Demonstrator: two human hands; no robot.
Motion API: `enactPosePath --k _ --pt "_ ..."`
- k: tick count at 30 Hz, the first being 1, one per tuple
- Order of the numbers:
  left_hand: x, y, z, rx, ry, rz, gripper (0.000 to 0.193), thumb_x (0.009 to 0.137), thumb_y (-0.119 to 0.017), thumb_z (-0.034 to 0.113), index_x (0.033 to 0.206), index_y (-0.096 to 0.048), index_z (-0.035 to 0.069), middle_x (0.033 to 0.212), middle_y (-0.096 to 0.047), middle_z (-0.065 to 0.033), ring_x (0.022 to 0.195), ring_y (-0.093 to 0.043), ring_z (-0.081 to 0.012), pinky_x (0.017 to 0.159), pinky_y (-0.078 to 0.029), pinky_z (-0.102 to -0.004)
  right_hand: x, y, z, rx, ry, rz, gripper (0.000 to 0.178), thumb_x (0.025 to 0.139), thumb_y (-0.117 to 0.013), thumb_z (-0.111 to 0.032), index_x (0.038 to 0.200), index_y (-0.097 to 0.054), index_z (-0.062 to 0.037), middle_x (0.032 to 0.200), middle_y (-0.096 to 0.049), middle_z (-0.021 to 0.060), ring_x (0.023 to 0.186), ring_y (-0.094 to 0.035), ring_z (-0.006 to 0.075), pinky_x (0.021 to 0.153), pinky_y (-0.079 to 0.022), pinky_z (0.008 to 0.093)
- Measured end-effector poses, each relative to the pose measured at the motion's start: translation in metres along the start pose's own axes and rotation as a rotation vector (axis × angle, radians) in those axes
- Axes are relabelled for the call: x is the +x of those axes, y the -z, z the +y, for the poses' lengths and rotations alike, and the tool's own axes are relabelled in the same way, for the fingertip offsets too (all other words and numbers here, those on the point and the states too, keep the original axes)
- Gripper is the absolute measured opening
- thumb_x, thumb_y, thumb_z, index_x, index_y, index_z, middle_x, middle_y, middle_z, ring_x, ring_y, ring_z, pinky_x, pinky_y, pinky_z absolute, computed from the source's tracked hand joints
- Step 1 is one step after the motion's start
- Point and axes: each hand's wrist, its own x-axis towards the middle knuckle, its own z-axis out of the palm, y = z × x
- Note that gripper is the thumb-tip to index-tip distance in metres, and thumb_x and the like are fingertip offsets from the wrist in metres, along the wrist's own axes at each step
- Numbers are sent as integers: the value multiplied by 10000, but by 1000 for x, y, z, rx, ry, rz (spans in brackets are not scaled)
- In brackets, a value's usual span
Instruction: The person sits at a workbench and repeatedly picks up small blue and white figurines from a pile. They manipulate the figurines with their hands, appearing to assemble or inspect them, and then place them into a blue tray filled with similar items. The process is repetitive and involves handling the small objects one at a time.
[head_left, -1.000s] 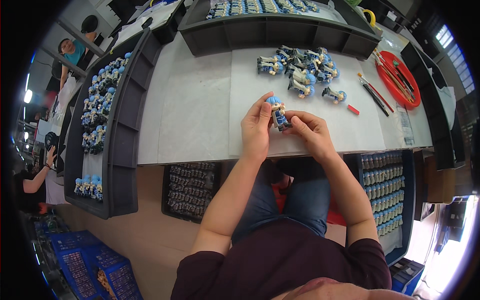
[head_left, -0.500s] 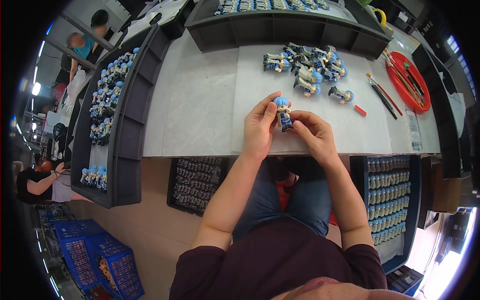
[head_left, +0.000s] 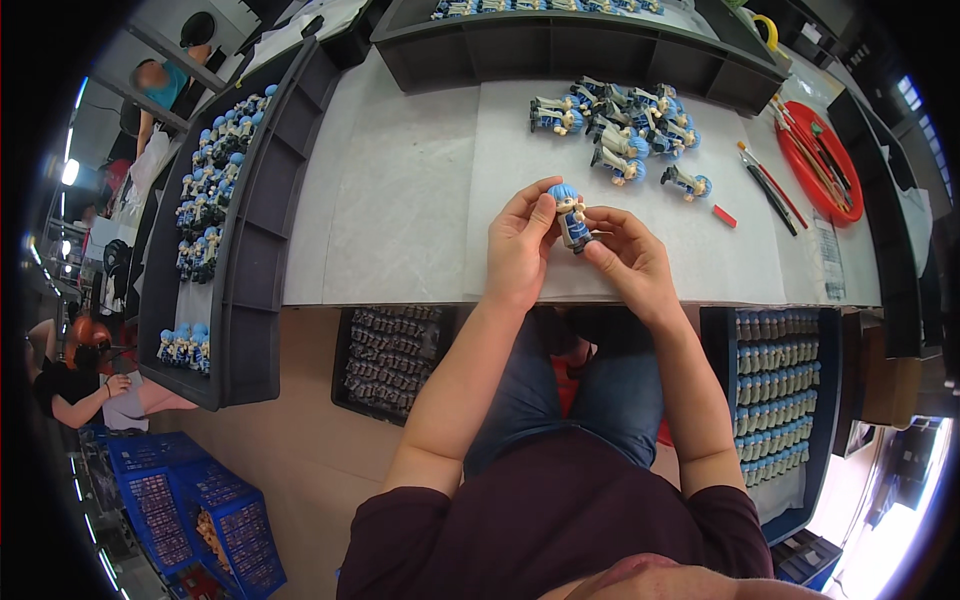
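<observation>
**Both hands on one blue-haired figurine, over the near part of the sheet**

Left hand [head_left: 520, 245] is closing thumb and fingers around the head end of the blue-haired figurine [head_left: 572, 222]. Right hand [head_left: 635, 260] is staying half-curled, thumb pressing at the feet, index finger sitting by the body; remaining fingers are bending loosely. Figurine is tilting slightly, head up and away from the wearer, face and blue outfit showing. It's sitting between the two hands, above the white sheet [head_left: 510, 130] near the front edge of the worktable [head_left: 390, 200].

Beyond the hands, a pile of similar figurines [head_left: 640, 125] is lying jumbled on the sheet. One loose figurine [head_left: 686, 183] is lying apart, right of the pile, with a small red block [head_left: 724, 216] resting just beside it. Farther right, a slim dark tool [head_left: 770, 200] and a slim red tool are lying side by side; a red tray [head_left: 850, 195] is holding brushes.

Dark bin [head_left: 252, 280] at left is holding rows of figurines; another, the far bin [head_left: 570, 65], is standing across the back with more inside.
</observation>
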Motion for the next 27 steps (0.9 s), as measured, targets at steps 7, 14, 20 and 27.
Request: enactPosePath --k 7,14,20,27 --pt "0 0 -1 13 11 5 288 903 -498 167 1126 -499 -15 1011 -591 -140 955 -574 -192 843 -466 -305 0 -1 -2 47 -28 -10 440 773 -630 17 1171 -445 35 1070 -490 93 931 -556 156 833 -464 271" --pt "-3 -3 -2 211 -45 -28 293 896 -511 128 1155 -509 -8 1032 -594 -116 924 -565 -149 814 -449 -267 -2 0 10 -39 76 91 484 735 -633 70 1178 -446 13 1104 -467 84 976 -512 145 798 -466 259" --pt "-1 7 -4 113 -40 -20 297 876 -514 55 1169 -514 2 1093 -579 -117 943 -547 -130 826 -434 -266 -2 -2 4 -104 147 105 497 741 -645 45 1189 -437 -6 1137 -465 82 1002 -489 144 793 -459 267" --pt "-1 6 -3 62 -58 -92 315 865 -471 -9 1176 -514 7 1203 -520 -161 1068 -525 -196 920 -407 -300 1 1 12 -21 123 157 494 761 -643 27 1200 -420 -2 1140 -466 116 1035 -487 161 815 -460 276"
